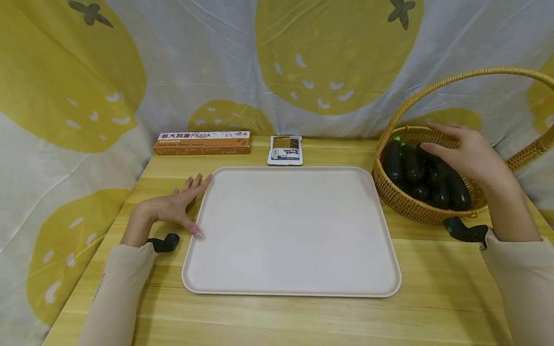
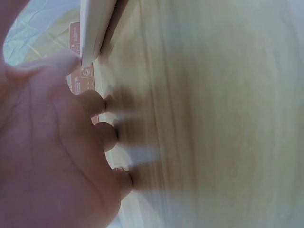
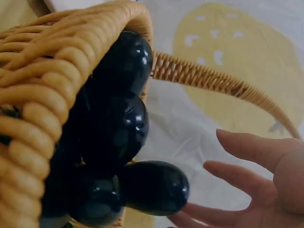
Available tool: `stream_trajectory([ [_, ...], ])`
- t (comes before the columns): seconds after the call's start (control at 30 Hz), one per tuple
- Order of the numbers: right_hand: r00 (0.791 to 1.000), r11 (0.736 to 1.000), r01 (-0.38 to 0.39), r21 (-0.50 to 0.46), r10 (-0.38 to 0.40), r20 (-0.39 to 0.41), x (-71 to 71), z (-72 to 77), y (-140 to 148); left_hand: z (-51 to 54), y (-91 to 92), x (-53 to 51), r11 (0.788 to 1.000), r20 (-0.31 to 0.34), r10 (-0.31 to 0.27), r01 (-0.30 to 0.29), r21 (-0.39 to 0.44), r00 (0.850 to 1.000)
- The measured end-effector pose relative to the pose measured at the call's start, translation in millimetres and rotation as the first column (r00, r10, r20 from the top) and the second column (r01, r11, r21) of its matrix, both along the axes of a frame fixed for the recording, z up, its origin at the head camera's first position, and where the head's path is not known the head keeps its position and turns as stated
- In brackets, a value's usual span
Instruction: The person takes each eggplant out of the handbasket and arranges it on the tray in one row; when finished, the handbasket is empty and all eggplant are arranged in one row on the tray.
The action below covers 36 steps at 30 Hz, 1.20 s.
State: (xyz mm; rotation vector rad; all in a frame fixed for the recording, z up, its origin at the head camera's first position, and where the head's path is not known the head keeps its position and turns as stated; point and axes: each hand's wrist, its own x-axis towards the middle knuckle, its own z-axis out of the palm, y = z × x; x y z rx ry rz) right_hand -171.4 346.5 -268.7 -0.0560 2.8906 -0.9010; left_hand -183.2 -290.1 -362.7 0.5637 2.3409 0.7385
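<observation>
A wicker basket (image 1: pixel 402 199) at the right holds several dark, glossy eggplants (image 1: pixel 413 166). My right hand (image 1: pixel 472 154) is over the basket with its fingers spread and nothing in them; in the right wrist view the hand (image 3: pixel 256 185) is beside the nearest eggplant (image 3: pixel 154 187), and whether it touches is hard to tell. A large pale tray (image 1: pixel 290 230) lies in the middle of the table. My left hand (image 1: pixel 175 206) rests at the tray's left edge, fingers spread, with thumb and index finger at the rim. In the left wrist view other fingertips of that hand (image 2: pixel 57 137) reach the tabletop.
An orange pasta box (image 1: pixel 202 143) lies behind the tray at the back left. A small sachet (image 1: pixel 285 150) lies to its right, near the tray's back edge. The basket's tall handle (image 1: pixel 459 77) arches above it. A patterned cloth (image 1: pixel 207 57) hangs behind the wooden table (image 1: pixel 268 319).
</observation>
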Motion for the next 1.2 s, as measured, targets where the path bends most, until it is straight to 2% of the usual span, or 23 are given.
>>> stream_trajectory([
  [0.13,0.998,0.997,0.037,-0.075,-0.033,0.059,-6.1,-2.5,4,-0.8,0.6,0.0,1.0,-0.003,0.002,-0.002,-0.003,1.0],
  [0.27,0.994,0.993,0.068,-0.097,-0.06,0.089,-9.3,-5.6,7,-1.1,0.9,0.3,1.0,-0.007,0.004,-0.004,-0.005,1.0],
  [0.53,0.991,0.993,0.083,-0.082,-0.073,0.113,-14.4,-8.1,15,-1.2,0.4,-0.6,1.0,-0.004,0.005,-0.005,-0.01,1.0],
  [0.9,0.983,0.986,0.109,-0.125,-0.089,0.158,-18.5,-14.0,15,-0.4,1.3,-0.1,1.0,-0.004,0.011,-0.011,-0.021,1.0],
  [1.2,0.983,0.995,0.09,0.044,-0.096,0.155,-17.9,-13.5,15,0.1,1.3,0.9,1.0,-0.006,0.01,-0.01,-0.02,1.0],
])
